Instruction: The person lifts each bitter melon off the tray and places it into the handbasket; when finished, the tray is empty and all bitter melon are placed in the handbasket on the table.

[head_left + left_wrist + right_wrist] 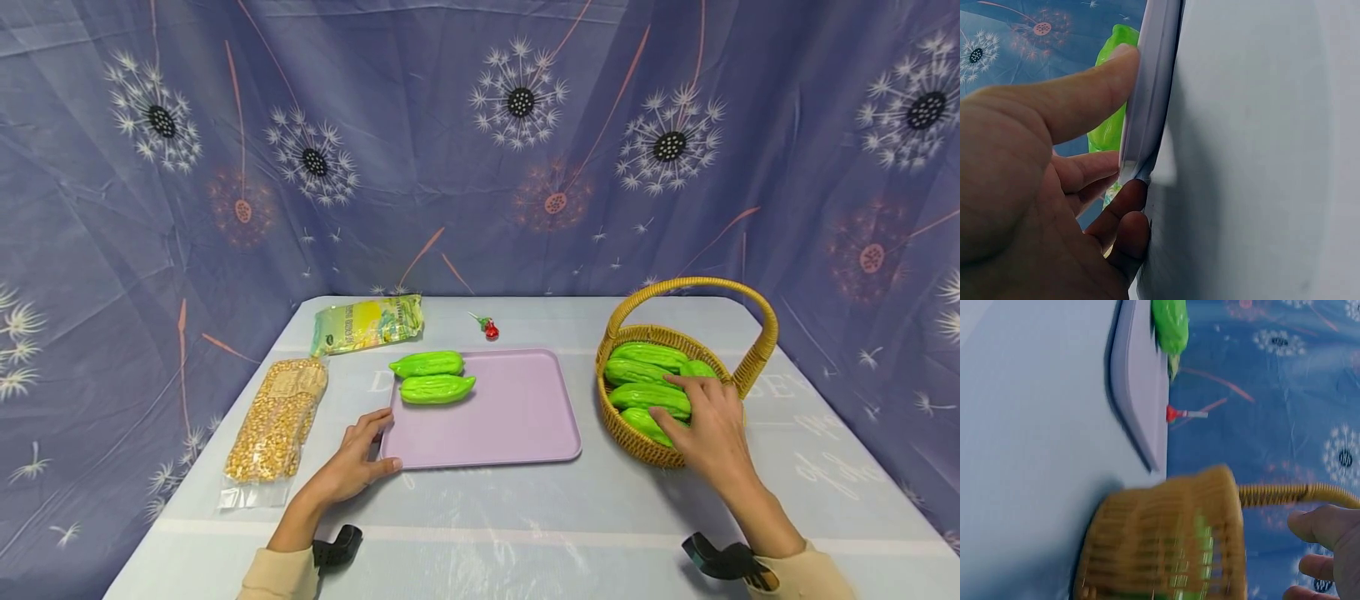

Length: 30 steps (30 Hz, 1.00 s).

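A blue cloth with dandelion print hangs behind the table (525, 517), which has a pale cover. At the far left lies a bag of corn kernels (277, 421), and behind it a yellow-green packet (367, 323). The left hand (352, 467) holds the near left corner of the purple tray (517, 417), thumb on the rim and fingers curled under it. Two green bitter gourds (431, 377) lie on the far left part of the tray. Behind the tray is a small red thing (491, 330). At the right, the wicker basket (750, 367) holds more gourds (645, 375). The right hand (712, 429) rests over them with fingers bent on one gourd; a firm grip cannot be confirmed
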{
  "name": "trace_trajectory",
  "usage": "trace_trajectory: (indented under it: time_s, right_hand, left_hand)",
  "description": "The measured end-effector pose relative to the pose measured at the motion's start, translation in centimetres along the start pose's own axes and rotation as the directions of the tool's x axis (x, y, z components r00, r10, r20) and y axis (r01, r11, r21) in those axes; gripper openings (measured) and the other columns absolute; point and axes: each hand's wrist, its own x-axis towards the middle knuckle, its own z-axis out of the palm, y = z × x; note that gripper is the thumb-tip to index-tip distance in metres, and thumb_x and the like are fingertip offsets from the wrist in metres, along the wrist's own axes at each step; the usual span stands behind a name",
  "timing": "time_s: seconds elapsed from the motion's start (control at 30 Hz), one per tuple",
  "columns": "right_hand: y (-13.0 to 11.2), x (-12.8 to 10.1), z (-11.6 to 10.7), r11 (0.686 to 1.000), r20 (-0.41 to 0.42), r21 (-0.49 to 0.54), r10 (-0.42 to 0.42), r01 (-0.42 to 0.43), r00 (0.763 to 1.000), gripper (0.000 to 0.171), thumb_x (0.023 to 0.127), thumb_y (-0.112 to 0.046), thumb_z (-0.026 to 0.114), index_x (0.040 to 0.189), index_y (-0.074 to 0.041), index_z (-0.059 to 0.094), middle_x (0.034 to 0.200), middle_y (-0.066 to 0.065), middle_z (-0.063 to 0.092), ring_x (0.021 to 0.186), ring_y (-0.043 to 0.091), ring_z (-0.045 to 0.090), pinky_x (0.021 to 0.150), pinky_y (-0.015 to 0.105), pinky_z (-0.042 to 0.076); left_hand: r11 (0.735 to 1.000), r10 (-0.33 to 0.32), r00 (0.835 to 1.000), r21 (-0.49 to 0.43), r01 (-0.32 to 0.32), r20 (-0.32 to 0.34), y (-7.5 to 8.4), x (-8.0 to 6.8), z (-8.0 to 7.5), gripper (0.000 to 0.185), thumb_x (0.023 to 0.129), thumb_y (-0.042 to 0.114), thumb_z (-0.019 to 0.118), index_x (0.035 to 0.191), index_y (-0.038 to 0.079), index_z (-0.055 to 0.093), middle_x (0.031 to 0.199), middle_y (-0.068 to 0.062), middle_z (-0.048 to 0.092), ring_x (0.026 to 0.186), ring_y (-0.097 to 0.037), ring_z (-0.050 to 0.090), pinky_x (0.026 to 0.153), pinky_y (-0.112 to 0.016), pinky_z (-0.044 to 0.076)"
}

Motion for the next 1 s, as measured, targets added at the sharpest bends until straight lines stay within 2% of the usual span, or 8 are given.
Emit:
trace_trajectory:
  time_s: [0.27, 0.6, 0.83, 1.0]
  right_hand:
    - [-2.5, 0.7, 1.6, 0.991, -0.001, 0.108, -0.080, 0.080, 0.997, 0.051, 0.066, -0.011, 0.081, 0.112, -0.001, 0.062, 0.099, 0.021, 0.055, 0.088, 0.036, 0.043, 0.076, 0.042, 0.028]
    - [-5.8, 1.4, 4.4, 0.977, 0.024, 0.150, -0.154, 0.149, 0.988, 0.050, 0.068, -0.016, 0.083, 0.112, -0.002, 0.063, 0.107, 0.017, 0.060, 0.095, 0.032, 0.048, 0.080, 0.041, 0.034]
    - [-7.5, 2.2, 5.6, 0.975, 0.105, 0.197, -0.124, 0.102, 0.987, 0.050, 0.072, -0.022, 0.080, 0.116, -0.005, 0.062, 0.112, 0.016, 0.059, 0.104, 0.032, 0.047, 0.086, 0.045, 0.036]
    - [-8.8, 2.9, 6.8, 0.966, 0.119, 0.231, -0.148, 0.117, 0.982, 0.050, 0.073, -0.024, 0.079, 0.116, -0.007, 0.063, 0.110, 0.013, 0.060, 0.103, 0.030, 0.049, 0.087, 0.044, 0.037]
  left_hand:
    - [1.000, -0.007, 1.000, -0.003, 0.007, 0.005, 0.1, 0.1, 0.0, 0.074, 0.082, 0.025, 0.072, 0.143, 0.004, 0.036, 0.151, -0.009, 0.029, 0.130, -0.033, 0.033, 0.102, -0.052, 0.034]
    - [1.000, -0.018, 1.000, -0.001, 0.018, 0.005, 0.1, 0.1, 0.0, 0.074, 0.082, 0.025, 0.072, 0.143, 0.004, 0.035, 0.150, -0.010, 0.029, 0.130, -0.034, 0.033, 0.102, -0.053, 0.034]
    - [1.000, -0.014, 1.000, 0.001, 0.014, 0.006, 0.2, 0.1, -0.1, 0.073, 0.083, 0.026, 0.072, 0.142, 0.004, 0.036, 0.150, -0.010, 0.029, 0.130, -0.033, 0.032, 0.102, -0.052, 0.034]
    - [1.000, -0.012, 1.000, 0.007, 0.012, 0.002, 0.2, 0.1, -0.1, 0.073, 0.083, 0.026, 0.072, 0.142, 0.004, 0.036, 0.150, -0.010, 0.029, 0.129, -0.033, 0.033, 0.102, -0.052, 0.035]
